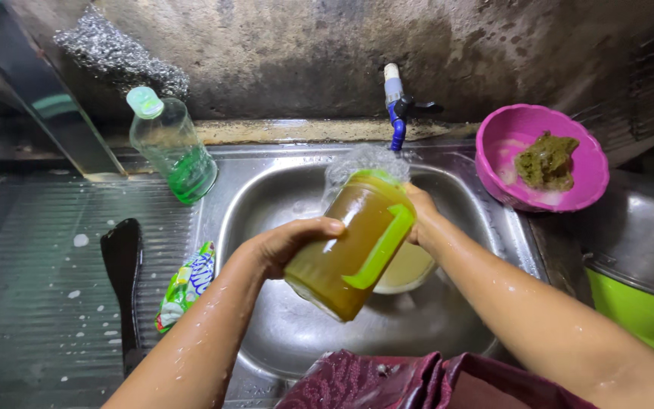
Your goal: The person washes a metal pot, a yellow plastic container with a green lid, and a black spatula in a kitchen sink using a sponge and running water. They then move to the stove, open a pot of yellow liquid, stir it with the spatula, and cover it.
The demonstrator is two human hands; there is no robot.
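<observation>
Left hand (285, 246) clamped on a tilted amber jug (350, 246) over the sink (289, 326) | right hand (420, 220) gripped the jug's far side | foam on its mouth, below the tap (395, 106) | pink bowl (493, 144) right.

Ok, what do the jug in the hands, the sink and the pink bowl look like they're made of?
Jug: likely clear amber-tinted plastic with a green handle strip; you can see through its wall. Sink: stainless steel by its look, grey and brushed with dull reflections. Pink bowl: probably plastic, glossy and evenly coloured.
</observation>
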